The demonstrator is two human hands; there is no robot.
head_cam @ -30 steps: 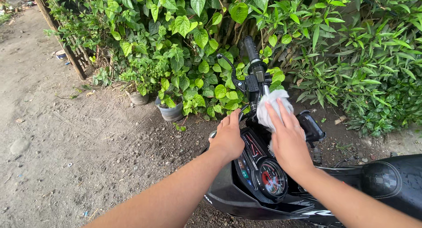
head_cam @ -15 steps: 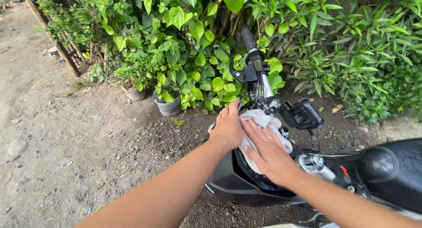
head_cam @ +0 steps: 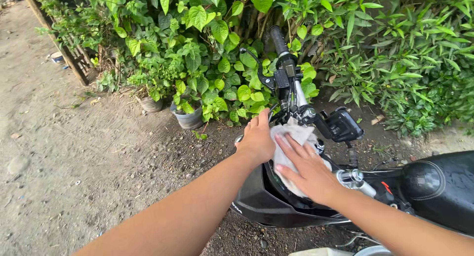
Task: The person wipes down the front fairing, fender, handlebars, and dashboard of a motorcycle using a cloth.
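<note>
A black motorcycle [head_cam: 276, 206] stands on the dirt, its handlebar [head_cam: 286, 71] pointing up into the bushes. My right hand [head_cam: 303, 169] lies flat on a white cloth [head_cam: 291, 137] and presses it onto the dash panel just below the handlebar clamp. My left hand [head_cam: 256, 140] rests on the left edge of the front cowl, fingers curled over it, touching the cloth's edge. A black phone holder [head_cam: 341, 125] sits on the bar to the right of the cloth. The instrument panel is hidden under the cloth and my right hand.
Dense green bushes [head_cam: 395, 54] stand right behind the handlebar. Two small plant pots [head_cam: 187, 119] sit at their foot. A wooden frame [head_cam: 59, 44] leans at the upper left. Bare dirt ground [head_cam: 74, 157] spreads to the left. The black seat [head_cam: 439, 187] is at the right.
My right hand carried the cloth from the handlebar stem down onto the dash panel, covering the gauges. It has since shifted slightly. The view tilted a little; my left hand stayed on the cowl.
</note>
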